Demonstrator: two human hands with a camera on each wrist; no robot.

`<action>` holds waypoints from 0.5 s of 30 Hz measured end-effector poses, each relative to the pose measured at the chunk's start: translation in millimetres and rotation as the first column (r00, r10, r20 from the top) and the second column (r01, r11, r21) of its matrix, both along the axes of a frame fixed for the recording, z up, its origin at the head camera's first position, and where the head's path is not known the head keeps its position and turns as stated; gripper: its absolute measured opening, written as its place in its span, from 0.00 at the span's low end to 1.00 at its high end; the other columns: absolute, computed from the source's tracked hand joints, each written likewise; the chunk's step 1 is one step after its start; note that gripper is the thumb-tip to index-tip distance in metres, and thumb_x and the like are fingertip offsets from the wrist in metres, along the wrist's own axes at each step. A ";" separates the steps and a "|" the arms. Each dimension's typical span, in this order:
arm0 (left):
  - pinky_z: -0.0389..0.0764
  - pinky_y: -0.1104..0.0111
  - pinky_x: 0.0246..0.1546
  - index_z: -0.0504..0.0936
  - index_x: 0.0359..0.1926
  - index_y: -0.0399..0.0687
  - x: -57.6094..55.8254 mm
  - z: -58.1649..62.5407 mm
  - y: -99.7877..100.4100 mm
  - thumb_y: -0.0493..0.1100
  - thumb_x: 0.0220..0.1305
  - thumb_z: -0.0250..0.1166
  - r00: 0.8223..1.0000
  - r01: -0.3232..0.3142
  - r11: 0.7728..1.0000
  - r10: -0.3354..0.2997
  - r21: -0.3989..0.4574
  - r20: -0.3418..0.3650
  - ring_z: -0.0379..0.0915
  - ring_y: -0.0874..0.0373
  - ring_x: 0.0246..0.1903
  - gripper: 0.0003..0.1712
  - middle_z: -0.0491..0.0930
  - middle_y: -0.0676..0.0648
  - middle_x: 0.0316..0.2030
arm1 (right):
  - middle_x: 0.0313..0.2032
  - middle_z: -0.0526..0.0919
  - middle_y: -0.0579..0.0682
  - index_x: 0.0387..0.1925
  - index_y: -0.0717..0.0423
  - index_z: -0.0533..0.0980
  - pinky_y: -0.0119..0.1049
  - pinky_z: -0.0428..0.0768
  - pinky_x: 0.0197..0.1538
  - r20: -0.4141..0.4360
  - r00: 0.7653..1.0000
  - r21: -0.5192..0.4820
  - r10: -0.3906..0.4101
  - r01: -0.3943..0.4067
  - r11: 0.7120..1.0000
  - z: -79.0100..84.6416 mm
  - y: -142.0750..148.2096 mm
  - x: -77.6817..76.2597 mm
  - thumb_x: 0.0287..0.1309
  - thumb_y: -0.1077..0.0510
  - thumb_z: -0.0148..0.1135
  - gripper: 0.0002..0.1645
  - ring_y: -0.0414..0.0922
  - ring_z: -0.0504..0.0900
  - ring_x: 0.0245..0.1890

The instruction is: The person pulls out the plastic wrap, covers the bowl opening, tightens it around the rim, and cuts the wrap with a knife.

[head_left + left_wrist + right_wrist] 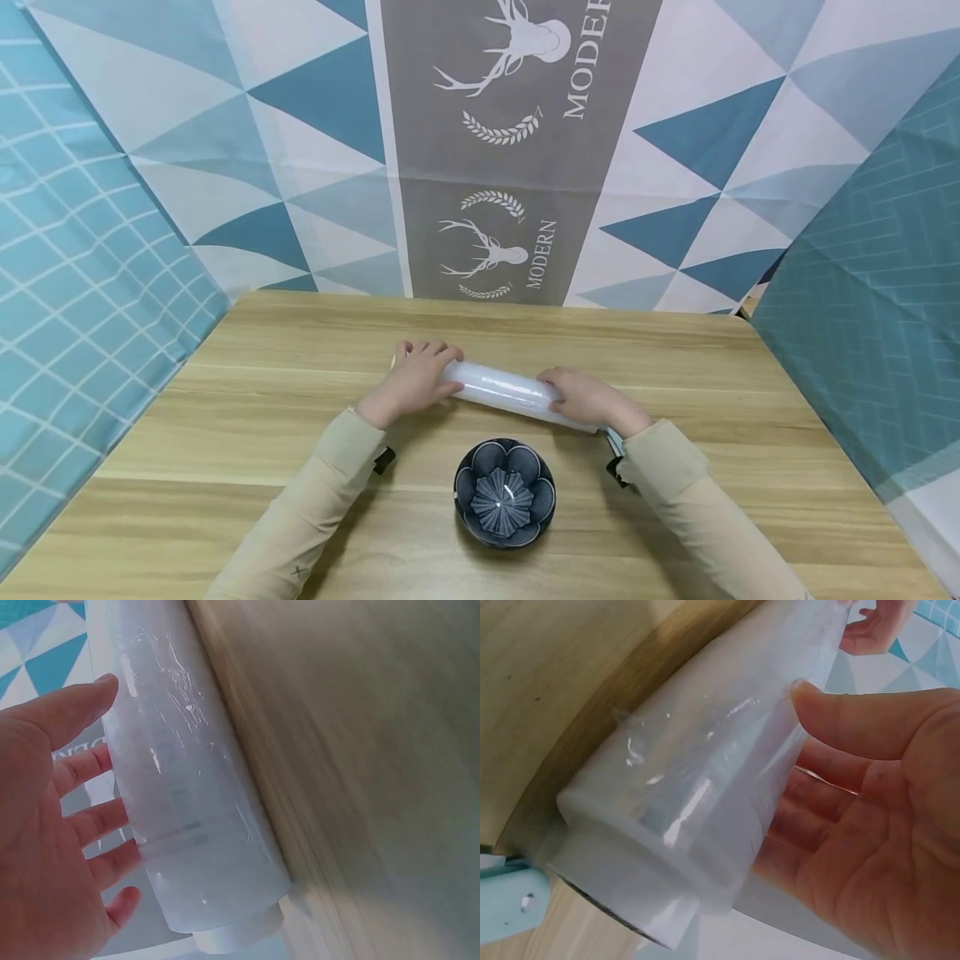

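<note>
A long roll of clear plastic wrap (504, 390) lies across the middle of the wooden table, slanting down to the right. My left hand (420, 377) grips its left part, thumb on the near side and fingers over the far side. My right hand (587, 397) holds it near the right end the same way. In the left wrist view the film (180, 772) looks glossy and wrinkled, with a white core (241, 930) poking out. The right wrist view shows the other core end (622, 881). A dark blue flower-patterned bowl (504, 495) stands nearer me, between my forearms.
Beside the roll's right end lies a light-blue handled item (511, 901), partly hidden by my right wrist in the head view. The wooden table (300, 333) meets a patterned cloth backdrop (495, 150) at the back, with blue cloths on both sides.
</note>
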State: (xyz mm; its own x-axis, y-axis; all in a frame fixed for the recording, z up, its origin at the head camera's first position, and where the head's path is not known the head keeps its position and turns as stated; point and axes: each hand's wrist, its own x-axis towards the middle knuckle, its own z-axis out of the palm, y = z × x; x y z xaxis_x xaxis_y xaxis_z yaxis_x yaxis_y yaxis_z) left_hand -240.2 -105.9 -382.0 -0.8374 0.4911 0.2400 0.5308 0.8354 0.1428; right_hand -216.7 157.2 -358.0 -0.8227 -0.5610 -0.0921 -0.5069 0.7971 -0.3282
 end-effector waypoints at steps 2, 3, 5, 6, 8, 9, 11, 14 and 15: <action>0.53 0.54 0.43 0.70 0.45 0.55 1.2 -0.4 -1.6 0.58 0.48 0.60 1.000 -0.003 1.000 0.003 0.003 0.002 0.64 0.52 0.43 0.24 0.70 0.51 0.42 | 0.46 0.71 0.59 0.50 0.66 0.66 0.43 0.66 0.50 -0.003 1.000 -0.002 0.007 -0.007 1.000 -0.4 -0.5 -1.0 0.48 0.65 0.56 0.24 0.51 0.70 0.46; 0.53 0.54 0.43 0.70 0.45 0.55 2.0 -0.5 -2.5 0.59 0.48 0.59 1.000 -0.007 1.000 0.007 0.001 0.004 0.64 0.51 0.43 0.24 0.70 0.51 0.42 | 0.47 0.71 0.59 0.50 0.66 0.66 0.44 0.66 0.50 -0.004 1.000 -0.003 0.009 -0.009 1.000 -0.6 -0.6 -1.6 0.48 0.65 0.55 0.24 0.52 0.70 0.47; 0.53 0.55 0.43 0.70 0.45 0.55 2.8 -0.5 -3.8 0.59 0.48 0.59 1.000 -0.009 1.000 0.009 -0.001 0.009 0.64 0.51 0.43 0.24 0.70 0.51 0.42 | 0.47 0.71 0.59 0.50 0.66 0.65 0.44 0.66 0.51 -0.010 1.000 -0.001 0.016 -0.016 1.000 -0.9 -0.6 -2.9 0.48 0.65 0.55 0.25 0.52 0.70 0.47; 0.53 0.55 0.42 0.70 0.45 0.56 3.4 -0.4 -4.5 0.60 0.48 0.59 1.000 -0.009 1.000 0.009 -0.002 0.010 0.64 0.51 0.43 0.25 0.70 0.51 0.42 | 0.48 0.71 0.59 0.51 0.66 0.65 0.44 0.66 0.51 -0.013 1.000 0.000 0.018 -0.018 1.000 -1.0 -0.6 -3.4 0.48 0.65 0.55 0.25 0.52 0.69 0.48; 0.54 0.56 0.42 0.70 0.45 0.56 4.5 -0.3 -5.8 0.61 0.48 0.58 1.000 -0.010 1.000 0.010 -0.007 0.011 0.64 0.51 0.42 0.25 0.70 0.51 0.42 | 0.49 0.70 0.60 0.51 0.66 0.65 0.44 0.65 0.52 -0.018 1.000 0.002 0.025 -0.025 1.000 -1.3 -0.7 -4.3 0.48 0.66 0.54 0.25 0.52 0.69 0.49; 0.54 0.57 0.41 0.70 0.45 0.56 5.0 -0.1 -6.4 0.61 0.48 0.58 1.000 -0.012 1.000 0.012 -0.011 0.011 0.64 0.51 0.41 0.25 0.70 0.52 0.41 | 0.49 0.70 0.60 0.52 0.66 0.64 0.44 0.65 0.52 -0.022 0.999 0.003 0.027 -0.027 1.000 -1.5 -0.8 -4.8 0.49 0.66 0.54 0.25 0.52 0.68 0.49; 0.53 0.57 0.41 0.70 0.45 0.56 5.9 0.1 -7.2 0.62 0.48 0.58 1.000 -0.012 1.000 0.012 -0.013 0.010 0.64 0.51 0.41 0.25 0.70 0.52 0.41 | 0.49 0.69 0.60 0.52 0.66 0.64 0.44 0.64 0.52 -0.023 0.999 0.001 0.027 -0.027 1.000 -1.7 -1.1 -5.0 0.49 0.65 0.54 0.25 0.52 0.68 0.50; 0.54 0.58 0.40 0.70 0.44 0.56 7.1 0.3 -7.8 0.63 0.47 0.57 1.000 -0.014 1.000 0.015 -0.019 0.007 0.64 0.51 0.40 0.25 0.70 0.52 0.39 | 0.50 0.69 0.61 0.52 0.67 0.64 0.45 0.64 0.52 -0.035 0.999 -0.002 0.035 -0.035 0.999 -2.2 -1.0 -4.8 0.49 0.66 0.53 0.26 0.54 0.67 0.50; 0.54 0.58 0.40 0.70 0.44 0.56 7.5 0.3 -7.8 0.63 0.47 0.57 1.000 -0.014 1.000 0.014 -0.019 0.008 0.64 0.51 0.40 0.25 0.70 0.52 0.39 | 0.50 0.68 0.62 0.53 0.67 0.64 0.45 0.63 0.53 -0.036 0.999 -0.002 0.036 -0.036 0.999 -2.3 -0.9 -4.7 0.49 0.66 0.53 0.26 0.54 0.67 0.51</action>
State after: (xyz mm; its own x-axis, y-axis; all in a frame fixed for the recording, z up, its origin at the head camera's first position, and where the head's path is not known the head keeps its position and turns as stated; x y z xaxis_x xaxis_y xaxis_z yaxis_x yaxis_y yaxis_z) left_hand -232.7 -113.7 -381.7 -0.8462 0.4835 0.2239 0.5177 0.8455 0.1309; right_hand -221.5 156.3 -360.2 -0.8045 -0.5908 -0.0613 -0.5469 0.7771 -0.3116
